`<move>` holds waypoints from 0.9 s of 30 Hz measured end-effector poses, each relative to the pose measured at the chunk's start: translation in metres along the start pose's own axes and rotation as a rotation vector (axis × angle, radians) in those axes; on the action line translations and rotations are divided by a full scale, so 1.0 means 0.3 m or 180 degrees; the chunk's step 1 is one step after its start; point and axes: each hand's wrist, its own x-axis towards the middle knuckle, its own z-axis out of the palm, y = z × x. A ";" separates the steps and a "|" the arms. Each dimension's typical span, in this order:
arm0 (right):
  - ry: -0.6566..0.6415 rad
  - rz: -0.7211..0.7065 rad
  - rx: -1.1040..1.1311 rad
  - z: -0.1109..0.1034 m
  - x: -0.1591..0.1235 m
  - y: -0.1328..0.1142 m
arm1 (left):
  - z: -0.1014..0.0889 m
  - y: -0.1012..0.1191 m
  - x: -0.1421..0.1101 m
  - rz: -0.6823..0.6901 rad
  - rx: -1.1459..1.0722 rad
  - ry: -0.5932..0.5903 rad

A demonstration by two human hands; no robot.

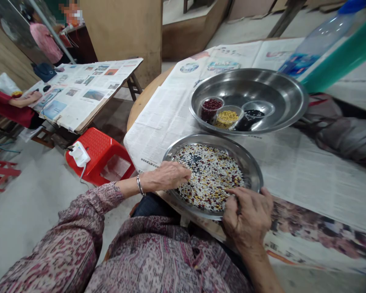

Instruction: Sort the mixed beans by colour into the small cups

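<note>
On the newspaper (299, 179)-covered table, near edge: left hand (166, 177) lies loosely open, fingertips in mixed grains (209, 175) on a steel plate (213, 140); right hand (247, 215) curled at the near rim, any hold unclear. Farther right, a steel basin (250, 81) holds a cup of red beans (211, 109).

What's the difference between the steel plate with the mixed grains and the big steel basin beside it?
The steel plate is smaller and shallower than the steel basin. The plate holds a loose mix of white, dark red and yellow grains, while the basin holds small cups of separate red, yellow and black grains. The person's left hand and right hand are at the plate; neither touches the basin. Both are round, shiny metal dishes resting on newspaper.
</note>
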 end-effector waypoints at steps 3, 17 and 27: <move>0.0027 -0.0072 0.0004 -0.001 0.004 -0.003 | -0.014 0.016 0.029 -0.0046 0.0003 0.0324; 0.0101 -0.0130 -0.0004 -0.005 0.008 -0.008 | 0.004 0.082 -0.035 0.0484 0.0026 0.0017; 0.0143 -0.0050 0.0008 -0.001 0.001 -0.007 | 0.011 0.112 0.121 0.1753 0.0650 0.0118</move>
